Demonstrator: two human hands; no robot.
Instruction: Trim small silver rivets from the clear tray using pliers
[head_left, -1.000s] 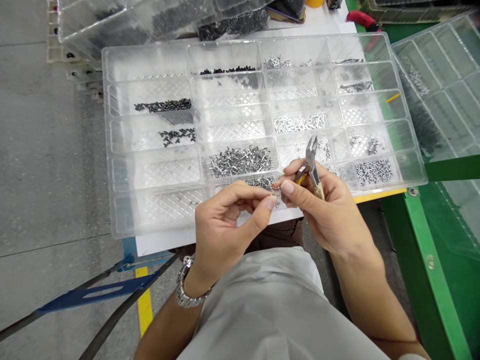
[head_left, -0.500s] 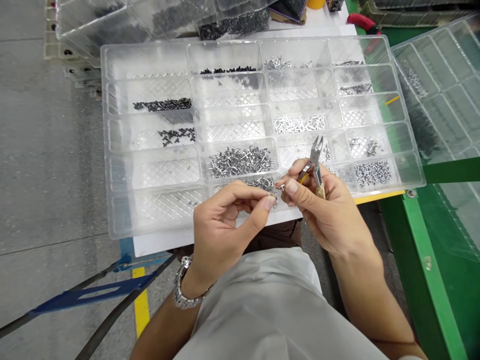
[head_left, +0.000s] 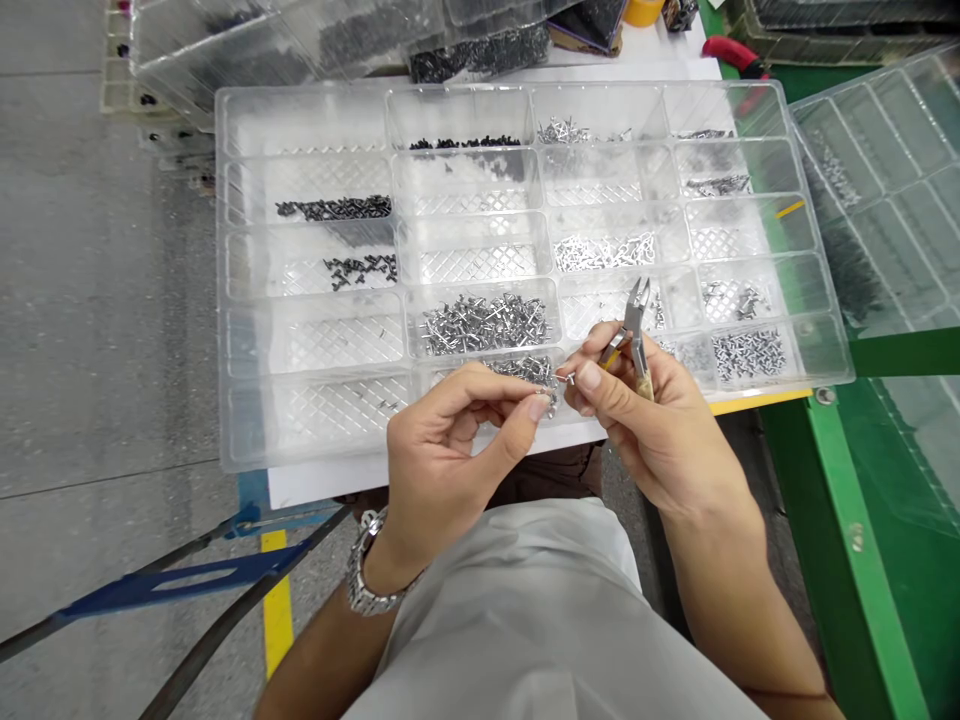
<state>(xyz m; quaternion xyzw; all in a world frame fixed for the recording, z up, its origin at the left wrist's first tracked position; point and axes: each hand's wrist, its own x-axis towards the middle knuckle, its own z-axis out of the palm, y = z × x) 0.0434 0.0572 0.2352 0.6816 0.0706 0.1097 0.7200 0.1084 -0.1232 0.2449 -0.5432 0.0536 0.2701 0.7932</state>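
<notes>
My left hand [head_left: 457, 450], with a metal watch on its wrist, is closed in a pinch. Small shiny metal bits [head_left: 553, 404] show at its thumb and fingertip; their kind is too small to make out. My right hand [head_left: 660, 430] holds side cutters [head_left: 637, 310] in its palm and fingers, jaws pointing up and slightly parted. Between its thumb and index finger sits a tiny silver screw-like pin [head_left: 569, 379]. Both hands' fingertips nearly meet over the front edge of a clear compartment box [head_left: 244, 340].
Silver rivet-like pieces [head_left: 487, 325] and black screws [head_left: 337, 208] lie in the box's compartments. Another clear box [head_left: 217, 70] stands behind on the left, and one more [head_left: 900, 180] at right. Red-handled pliers [head_left: 731, 52] lie at the back. A green metal frame [head_left: 855, 530] runs along the right.
The box and background have shifted slightly to the right in view. Both hands keep nearly the same pose, with the pin and cutters still in the right hand.
</notes>
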